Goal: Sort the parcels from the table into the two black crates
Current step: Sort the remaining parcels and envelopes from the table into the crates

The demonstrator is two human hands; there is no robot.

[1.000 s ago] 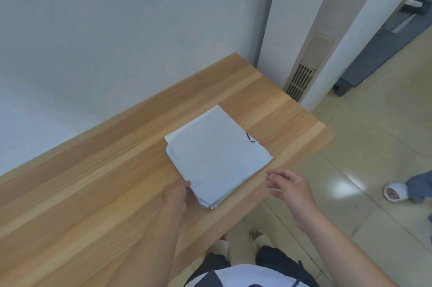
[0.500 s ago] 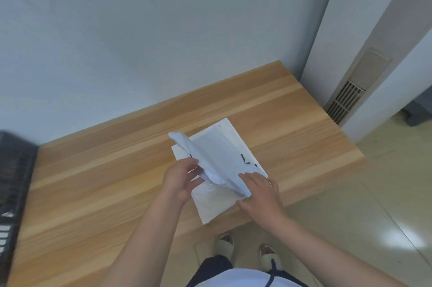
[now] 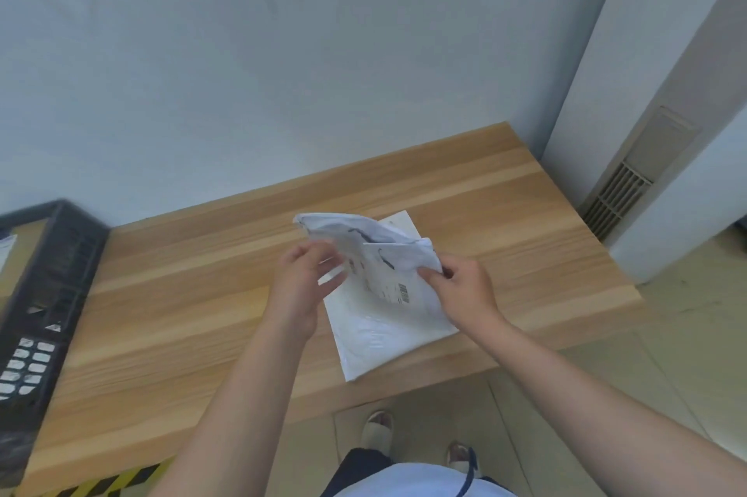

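Two soft white parcels are over the middle of the worktop (image 3: 182, 314). The bottom parcel (image 3: 384, 335) lies flat on the worktop, with one corner poking out past its near edge. The top parcel (image 3: 376, 254) is held up in the air above the worktop, tipped so its label (image 3: 394, 286) faces the person. I think it is held like that so the label can be read, because the label tells which crate it goes in.

The right hand (image 3: 465, 290) pinches the right corner of the top parcel with curled fingers. That takes the weight. The left hand (image 3: 301, 286) is at the parcel's left edge, with the thumb up and the fingers spread. It touches the bag, but I cannot tell if it really grips it or just steadies it. Two hands help here because the bag is floppy and would fold over.

One black crate (image 3: 52, 274) sits at the left end of the worktop, well apart from the parcels. Something brown is inside it. I cannot see the other crate.

The sorting is not done, since both of these parcels are outside the crates. Next, I think the top parcel must be carried to a crate. The bag is thin and slippery, so it could slide out of a pinch at one corner
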